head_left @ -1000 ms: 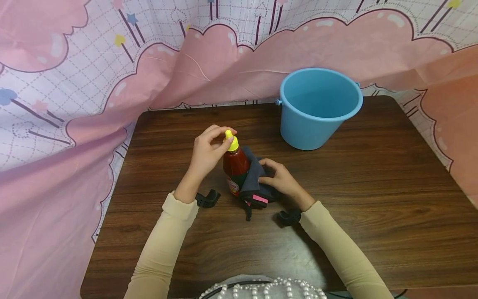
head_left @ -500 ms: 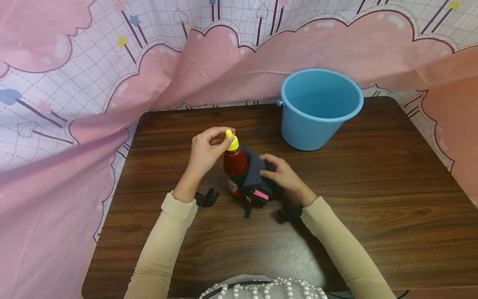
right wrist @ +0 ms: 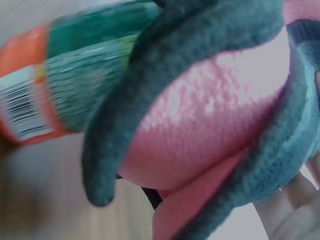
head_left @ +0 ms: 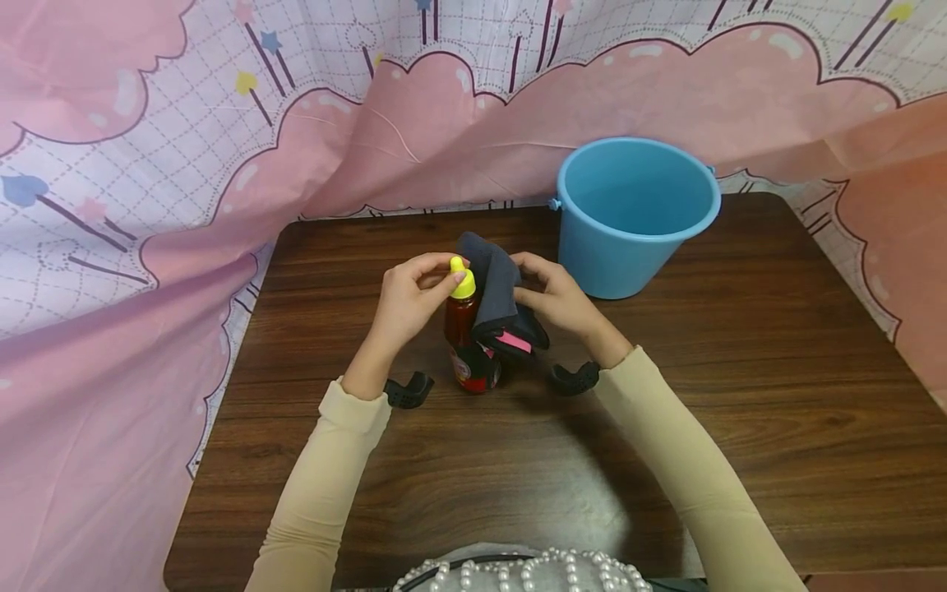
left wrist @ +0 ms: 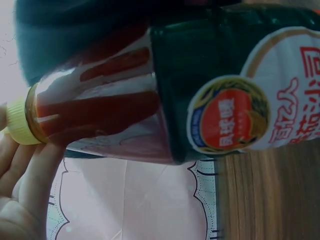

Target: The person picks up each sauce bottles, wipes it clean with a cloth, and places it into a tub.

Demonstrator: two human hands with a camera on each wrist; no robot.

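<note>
A ketchup bottle (head_left: 461, 325) with a yellow cap (head_left: 464, 284) stands upright on the table. My left hand (head_left: 405, 300) pinches the cap between thumb and fingers, as the left wrist view (left wrist: 100, 100) also shows up close. In my right hand (head_left: 558, 298) is a folded dark grey cloth item (head_left: 497, 284), held against the bottle's right side and raised off the table. The right wrist view shows the item's fuzzy pink inside (right wrist: 210, 110) between thick grey edges. Part of the bottle's green label is hidden behind it.
A light blue bucket (head_left: 607, 261) stands at the back of the brown wooden table (head_left: 740, 395), right of the hands. A pink and white patterned curtain (head_left: 459, 156) hangs behind the table. Black wrist mounts (head_left: 410, 390) stick out below both hands.
My right hand has lifted the grey cloth item up along the bottle, from the table to near the cap. The bottle and my left hand have stayed almost still.
</note>
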